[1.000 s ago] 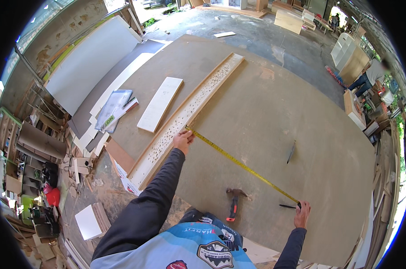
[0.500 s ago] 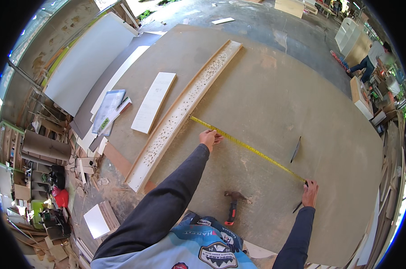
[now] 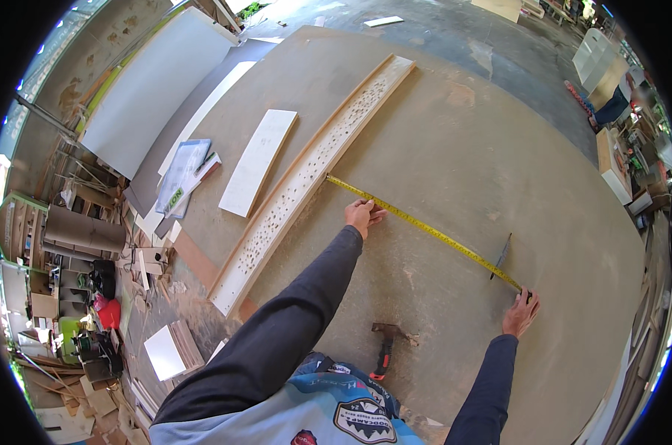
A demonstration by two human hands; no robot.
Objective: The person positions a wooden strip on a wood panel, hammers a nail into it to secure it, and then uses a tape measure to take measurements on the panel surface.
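A yellow tape measure blade [image 3: 439, 236] runs slantwise over the large brown board. Its far-left end meets the side of a long, pale, shallow wooden channel [image 3: 306, 178] dotted with holes or flecks. My left hand [image 3: 361, 216] pinches the near edge of the blade a little way from that end. At the blade's other end my right hand [image 3: 520, 314] is closed round what seems to be the tape's case, which the fingers mostly hide. A slim dark pen-like tool [image 3: 503, 254] lies close to the blade, its near tip by the blade's edge. Close to my body rests a hammer [image 3: 385, 351] with a black and red handle.
Left of the channel lie a white board [image 3: 258, 163], a clear blue folder [image 3: 183, 174] and a white package. Below them is a stack of panels [image 3: 173, 350]. Offcuts and tools clutter the floor at left. Another person [image 3: 619, 100] bends at far right.
The right-hand end of the tape has swung away from me, closer to the dark tool. My right hand moved with it, and a dark tip beside that hand no longer shows. The view has shifted slightly.
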